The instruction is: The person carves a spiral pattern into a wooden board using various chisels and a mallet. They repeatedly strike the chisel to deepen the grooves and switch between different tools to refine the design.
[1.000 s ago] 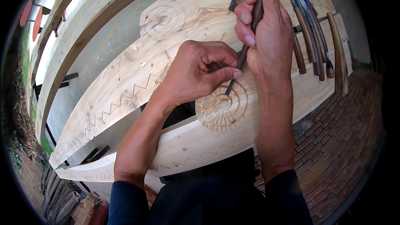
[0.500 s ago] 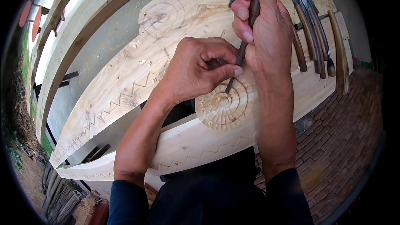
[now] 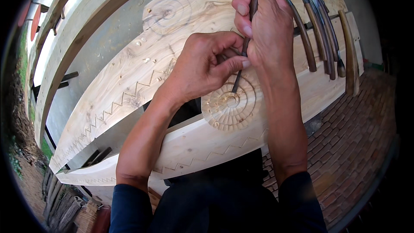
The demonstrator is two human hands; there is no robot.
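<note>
At upper centre, the right hand (image 3: 272,30) is wrapping firmly round the chisel (image 3: 245,46). The left hand (image 3: 205,67) is pinching its shank (image 3: 236,81), probably steadying the tip (image 3: 233,91) on the carved rosette (image 3: 230,114) at mid-frame.

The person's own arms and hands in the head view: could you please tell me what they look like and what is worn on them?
The left hand and right hand are bare, with no gloves. Plain, dark navy fabric sleeves end partway along the forearms, leaving the wrists uncovered; no watch or bracelet shows. No markings are visible on the sleeves.
</note>
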